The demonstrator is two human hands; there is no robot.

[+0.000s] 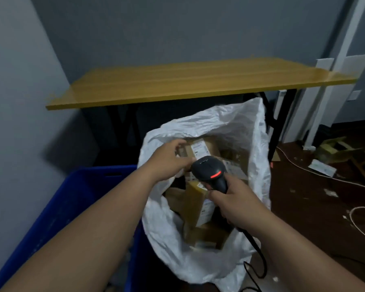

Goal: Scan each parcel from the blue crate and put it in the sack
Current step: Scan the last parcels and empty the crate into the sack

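Right hand [232,199] at frame centre grips scanner [211,171]; left hand [169,161], arm extended, holds parcel [198,148] over sack [249,131].

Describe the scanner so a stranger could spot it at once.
Find the white sack standing open in front of the wooden table. Over its mouth, the right hand grips the scanner: the only black thing among brown parcels, with a glowing red bar.
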